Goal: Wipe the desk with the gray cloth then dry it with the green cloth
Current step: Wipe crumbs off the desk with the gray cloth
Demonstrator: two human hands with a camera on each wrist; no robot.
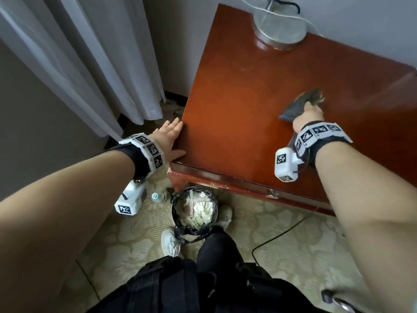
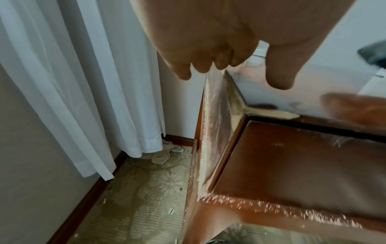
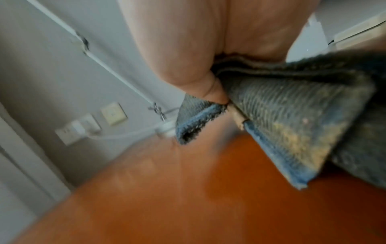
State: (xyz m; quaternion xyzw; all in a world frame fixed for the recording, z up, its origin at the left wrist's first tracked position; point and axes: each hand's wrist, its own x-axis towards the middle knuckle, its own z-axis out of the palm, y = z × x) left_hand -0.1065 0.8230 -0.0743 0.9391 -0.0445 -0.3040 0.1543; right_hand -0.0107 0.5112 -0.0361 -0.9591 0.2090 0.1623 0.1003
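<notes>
— Gray, that rag — the gray cloth (image 1: 300, 105) is bunched in the right hand (image 1: 309, 115), fingers curled round it, out on the right side of the desk (image 1: 237, 98) top.

— And the other hand?

— The left hand (image 1: 171, 137) lies flat against the desk's near-left corner, fingers straight, gripping nothing (bracing, I'd guess).

— Which way does she go next?

— I'd say leftward and toward the far edge. Nearly all the bare red-brown wood lies to the left of the cloth, running up to the lamp base (image 1: 279, 30) at the far side. From the right wrist view the cloth's (image 3: 292, 125) long fold trails off to the right of the fingers, so a sweep left would drag it behind the hand.

— The right hand is the one to do it, then?

— It's the only one holding anything. No green cloth in sight, so the drying looks a way off.

— Anything underfoot?

— A lined waste bin (image 1: 194, 211) sits on the floor just below the near edge.
</notes>
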